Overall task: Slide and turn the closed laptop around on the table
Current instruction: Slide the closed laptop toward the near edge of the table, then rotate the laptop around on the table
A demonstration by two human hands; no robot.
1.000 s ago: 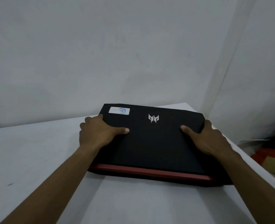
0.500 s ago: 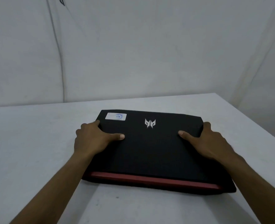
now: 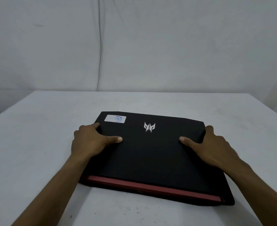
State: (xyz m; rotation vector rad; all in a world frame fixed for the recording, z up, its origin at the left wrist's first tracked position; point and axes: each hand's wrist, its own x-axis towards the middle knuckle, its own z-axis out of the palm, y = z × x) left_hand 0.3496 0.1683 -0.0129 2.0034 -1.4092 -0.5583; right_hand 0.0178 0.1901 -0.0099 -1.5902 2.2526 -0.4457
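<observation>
A closed black laptop with a silver logo, a white sticker at its far left corner and a red strip along its near edge lies flat on the white table, slightly skewed. My left hand grips its left edge, thumb flat on the lid and fingers wrapped over the side. On the right edge, my right hand holds the same way, thumb pointing inward across the lid.
A pale wall stands right behind the table's far edge, with a thin dark cable hanging down it. The table's left corner drops off at the far left.
The laptop, held in both hands, has slid left from the table's right edge toward its middle. The view has swung left, and the right-hand clutter has left the frame.
</observation>
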